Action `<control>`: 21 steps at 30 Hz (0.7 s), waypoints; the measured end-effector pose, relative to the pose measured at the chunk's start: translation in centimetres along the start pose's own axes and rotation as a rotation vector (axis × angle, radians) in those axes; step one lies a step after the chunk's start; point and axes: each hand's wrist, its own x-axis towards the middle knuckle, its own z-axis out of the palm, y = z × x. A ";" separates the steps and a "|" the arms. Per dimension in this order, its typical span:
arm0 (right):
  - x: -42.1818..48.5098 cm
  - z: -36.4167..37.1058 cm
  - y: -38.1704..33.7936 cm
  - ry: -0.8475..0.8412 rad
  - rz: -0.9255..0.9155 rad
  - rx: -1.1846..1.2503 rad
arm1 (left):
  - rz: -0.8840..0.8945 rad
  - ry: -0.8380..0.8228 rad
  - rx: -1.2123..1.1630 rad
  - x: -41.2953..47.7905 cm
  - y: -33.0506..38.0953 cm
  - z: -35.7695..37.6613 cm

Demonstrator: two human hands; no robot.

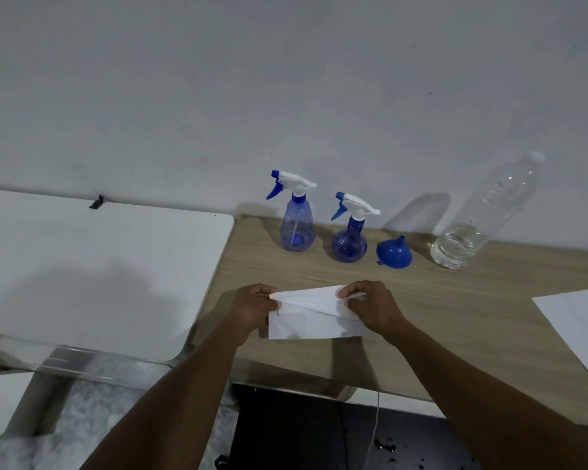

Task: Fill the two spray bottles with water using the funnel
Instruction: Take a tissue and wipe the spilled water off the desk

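A plain grey wall backs a wood-grain desk (455, 317), with a white desk (99, 266) butting up on its left. Near the front edge of the wood-grain desk the left grip (252, 308) and the right grip (370, 307) each pinch an upper corner of a folded white paper (313, 317), fingers and thumbs curled over its top edge, with the paper stretched between them. Behind it, along the wall, stand the two translucent blue bottles with their trigger heads on: the tall spray bottle (297, 228) on the left and the round spray bottle (349, 244) just beside it. Whether either holds water cannot be told. To their right the blue funnel (394, 255) sits mouth down, spout up. Farther right, a clear water bottle (472, 225) holds water in its lower part only. A white sheet (581, 327) lies at the right edge.
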 end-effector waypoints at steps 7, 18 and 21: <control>4.6 3.0 -3.2 -0.056 -0.041 -0.184 | 0.117 0.230 0.142 3.9 1.3 -2.3; 6.0 8.8 -1.4 -0.200 -0.547 -0.861 | 0.448 0.448 0.885 1.9 -2.2 -2.2; 6.9 9.3 -2.1 -0.308 -0.483 -0.863 | 0.448 0.484 0.848 1.7 -3.4 -3.0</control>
